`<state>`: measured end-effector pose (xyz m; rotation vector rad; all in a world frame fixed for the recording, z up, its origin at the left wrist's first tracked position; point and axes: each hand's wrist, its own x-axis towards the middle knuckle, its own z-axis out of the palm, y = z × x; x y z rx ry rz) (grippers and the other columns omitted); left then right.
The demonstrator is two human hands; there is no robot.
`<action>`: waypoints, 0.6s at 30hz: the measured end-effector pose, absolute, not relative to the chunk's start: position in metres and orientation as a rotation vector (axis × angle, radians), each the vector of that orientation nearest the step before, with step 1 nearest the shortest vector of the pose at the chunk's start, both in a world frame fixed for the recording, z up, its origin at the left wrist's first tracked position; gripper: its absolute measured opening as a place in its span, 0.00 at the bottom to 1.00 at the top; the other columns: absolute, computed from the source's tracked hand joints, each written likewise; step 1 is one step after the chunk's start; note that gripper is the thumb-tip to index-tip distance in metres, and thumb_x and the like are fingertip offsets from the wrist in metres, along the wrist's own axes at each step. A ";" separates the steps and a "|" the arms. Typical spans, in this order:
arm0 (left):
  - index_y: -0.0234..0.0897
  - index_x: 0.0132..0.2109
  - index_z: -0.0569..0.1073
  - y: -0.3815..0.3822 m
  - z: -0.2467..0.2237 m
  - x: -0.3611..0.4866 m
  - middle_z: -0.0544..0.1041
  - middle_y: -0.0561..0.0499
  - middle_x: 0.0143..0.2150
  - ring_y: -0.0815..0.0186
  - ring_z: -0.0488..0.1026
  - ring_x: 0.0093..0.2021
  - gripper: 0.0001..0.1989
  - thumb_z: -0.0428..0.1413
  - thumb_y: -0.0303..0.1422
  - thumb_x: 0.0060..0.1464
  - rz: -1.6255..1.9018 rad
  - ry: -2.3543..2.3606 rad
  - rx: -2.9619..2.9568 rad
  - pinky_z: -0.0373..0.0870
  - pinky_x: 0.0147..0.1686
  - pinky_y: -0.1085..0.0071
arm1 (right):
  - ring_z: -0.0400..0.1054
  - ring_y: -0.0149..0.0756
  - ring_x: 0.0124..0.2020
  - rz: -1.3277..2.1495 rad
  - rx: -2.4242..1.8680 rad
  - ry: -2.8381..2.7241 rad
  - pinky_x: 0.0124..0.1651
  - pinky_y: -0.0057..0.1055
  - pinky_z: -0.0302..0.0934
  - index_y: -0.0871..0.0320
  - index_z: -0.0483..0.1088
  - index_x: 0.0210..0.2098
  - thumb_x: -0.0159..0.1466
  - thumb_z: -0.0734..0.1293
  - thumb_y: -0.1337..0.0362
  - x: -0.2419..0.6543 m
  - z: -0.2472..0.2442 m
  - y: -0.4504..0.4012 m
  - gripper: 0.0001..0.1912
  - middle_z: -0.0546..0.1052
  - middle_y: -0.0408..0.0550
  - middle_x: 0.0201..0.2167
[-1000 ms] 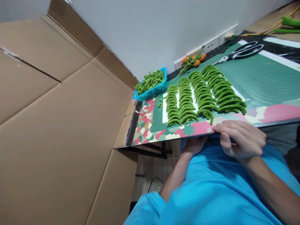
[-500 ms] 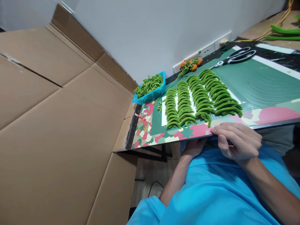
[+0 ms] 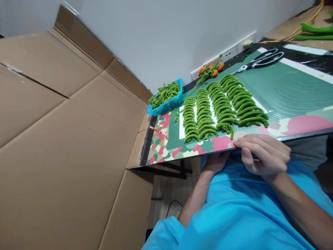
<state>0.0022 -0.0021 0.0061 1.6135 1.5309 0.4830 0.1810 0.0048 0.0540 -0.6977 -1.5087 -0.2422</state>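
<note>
My right hand (image 3: 265,152) rests with its fingertips on the front edge of the patterned mat (image 3: 182,152). Its fingers are loosely bent, the thumb sits apart from the fingertips, and nothing shows between them. Low at the table's edge is my left hand (image 3: 216,163); its fingers are hidden under the tabletop. Just beyond the hands, curved green pipe-cleaner pieces (image 3: 226,104) lie in several neat columns on a white sheet (image 3: 181,128). The lowest piece (image 3: 229,130) of the third column bends toward my right fingertips.
A blue basket (image 3: 171,104) of green pieces stands at the back left. Behind the columns lie orange and green pipe-cleaner pieces (image 3: 212,71) and black-handled scissors (image 3: 260,62). Cardboard (image 3: 78,156) walls the left side. Long green stems (image 3: 316,31) lie at far right.
The view has shifted very slightly. Both hands and the green pieces appear to stay in place.
</note>
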 end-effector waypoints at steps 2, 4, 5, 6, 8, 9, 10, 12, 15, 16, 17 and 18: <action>0.44 0.68 0.70 -0.002 0.003 0.001 0.67 0.49 0.73 0.55 0.61 0.75 0.28 0.49 0.50 0.67 0.479 1.534 1.615 0.54 0.77 0.53 | 0.78 0.37 0.30 -0.244 -0.698 -1.509 0.36 0.32 0.73 0.55 0.74 0.37 0.63 0.67 0.72 0.182 0.054 0.005 0.06 0.81 0.43 0.26; 0.44 0.68 0.69 -0.002 0.000 0.000 0.66 0.49 0.73 0.55 0.60 0.75 0.29 0.49 0.50 0.67 0.480 1.537 1.622 0.54 0.77 0.53 | 0.78 0.37 0.30 -0.245 -0.693 -1.506 0.36 0.32 0.73 0.55 0.74 0.36 0.63 0.67 0.72 0.182 0.054 0.005 0.06 0.81 0.43 0.26; 0.44 0.68 0.69 -0.002 -0.002 0.000 0.66 0.49 0.74 0.55 0.60 0.75 0.29 0.49 0.51 0.67 0.481 1.536 1.622 0.53 0.77 0.53 | 0.78 0.37 0.30 -0.246 -0.692 -1.505 0.36 0.32 0.73 0.56 0.74 0.36 0.63 0.67 0.72 0.182 0.053 0.005 0.06 0.80 0.43 0.26; 0.44 0.69 0.68 -0.002 -0.003 -0.001 0.66 0.49 0.74 0.55 0.60 0.75 0.29 0.49 0.51 0.67 0.482 1.535 1.618 0.53 0.77 0.52 | 0.78 0.37 0.30 -0.248 -0.691 -1.507 0.36 0.32 0.73 0.56 0.74 0.36 0.63 0.67 0.73 0.183 0.053 0.005 0.06 0.80 0.43 0.26; 0.46 0.69 0.68 -0.002 -0.003 -0.001 0.66 0.51 0.74 0.56 0.60 0.75 0.29 0.49 0.51 0.67 0.480 1.534 1.616 0.54 0.77 0.53 | 0.78 0.37 0.30 -0.253 -0.696 -1.513 0.37 0.32 0.73 0.57 0.75 0.37 0.63 0.67 0.72 0.183 0.053 0.005 0.06 0.81 0.43 0.26; 0.47 0.69 0.68 -0.002 -0.003 0.000 0.66 0.52 0.74 0.56 0.61 0.75 0.29 0.49 0.50 0.67 0.473 1.535 1.618 0.54 0.77 0.54 | 0.78 0.37 0.30 -0.255 -0.701 -1.516 0.37 0.32 0.73 0.56 0.75 0.37 0.63 0.67 0.72 0.184 0.052 0.005 0.06 0.81 0.43 0.26; 0.47 0.69 0.68 -0.002 -0.002 0.000 0.66 0.52 0.74 0.56 0.60 0.75 0.28 0.49 0.50 0.67 0.465 1.541 1.620 0.54 0.77 0.54 | 0.78 0.37 0.31 -0.256 -0.704 -1.519 0.37 0.32 0.73 0.56 0.75 0.37 0.63 0.67 0.72 0.184 0.052 0.005 0.06 0.81 0.43 0.27; 0.48 0.69 0.68 -0.002 0.001 0.001 0.65 0.53 0.74 0.56 0.59 0.76 0.28 0.49 0.50 0.67 0.451 1.552 1.615 0.53 0.77 0.54 | 0.78 0.38 0.31 -0.259 -0.702 -1.521 0.36 0.33 0.73 0.57 0.75 0.38 0.63 0.67 0.71 0.184 0.053 0.005 0.06 0.81 0.44 0.27; 0.46 0.69 0.68 -0.002 0.004 0.003 0.65 0.52 0.74 0.55 0.59 0.76 0.28 0.50 0.50 0.67 0.469 1.529 1.604 0.53 0.77 0.53 | 0.78 0.39 0.30 -0.265 -0.699 -1.520 0.36 0.33 0.72 0.57 0.75 0.37 0.63 0.67 0.72 0.184 0.054 0.005 0.06 0.81 0.44 0.26; 0.46 0.69 0.69 -0.002 0.005 0.003 0.66 0.51 0.74 0.56 0.60 0.75 0.28 0.50 0.50 0.67 0.476 1.518 1.608 0.54 0.77 0.54 | 0.78 0.38 0.31 -0.265 -0.703 -1.520 0.36 0.33 0.72 0.57 0.75 0.38 0.63 0.67 0.71 0.184 0.054 0.005 0.06 0.81 0.44 0.26; 0.45 0.69 0.69 -0.001 0.005 0.003 0.66 0.51 0.74 0.56 0.60 0.75 0.28 0.50 0.49 0.67 0.478 1.510 1.612 0.54 0.77 0.54 | 0.78 0.38 0.31 -0.263 -0.706 -1.522 0.36 0.32 0.72 0.56 0.75 0.38 0.63 0.67 0.71 0.184 0.054 0.005 0.06 0.81 0.44 0.26; 0.45 0.68 0.69 -0.001 0.005 0.004 0.66 0.51 0.74 0.56 0.60 0.75 0.28 0.50 0.49 0.67 0.481 1.511 1.612 0.54 0.77 0.55 | 0.78 0.38 0.31 -0.259 -0.709 -1.524 0.37 0.32 0.72 0.56 0.75 0.38 0.64 0.67 0.71 0.184 0.054 0.005 0.06 0.81 0.43 0.27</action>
